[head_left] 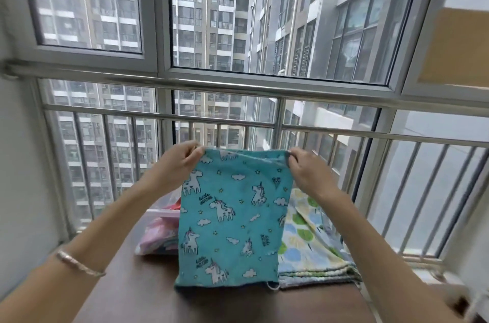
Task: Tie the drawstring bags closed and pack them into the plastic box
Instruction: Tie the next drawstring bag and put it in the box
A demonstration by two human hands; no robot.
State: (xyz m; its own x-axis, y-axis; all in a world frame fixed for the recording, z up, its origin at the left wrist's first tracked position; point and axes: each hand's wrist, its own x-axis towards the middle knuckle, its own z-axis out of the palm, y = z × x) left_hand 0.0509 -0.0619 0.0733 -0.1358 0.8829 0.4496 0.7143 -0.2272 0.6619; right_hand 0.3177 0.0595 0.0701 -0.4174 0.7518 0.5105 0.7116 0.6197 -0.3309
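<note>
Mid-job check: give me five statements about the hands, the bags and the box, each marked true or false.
1. The left hand and right hand each pinch a top corner of the teal unicorn bag. True.
2. That bag's mouth is cinched shut. False: its top edge is stretched wide between the hands.
3. A tree-print fabric stack lies on the brown table, right of the teal bag. True.
4. The plastic box sits right of the stack. False: it is on the left, partly hidden behind the teal bag.
5. The box holds only teal fabric. False: pink fabric shows in it.
</note>
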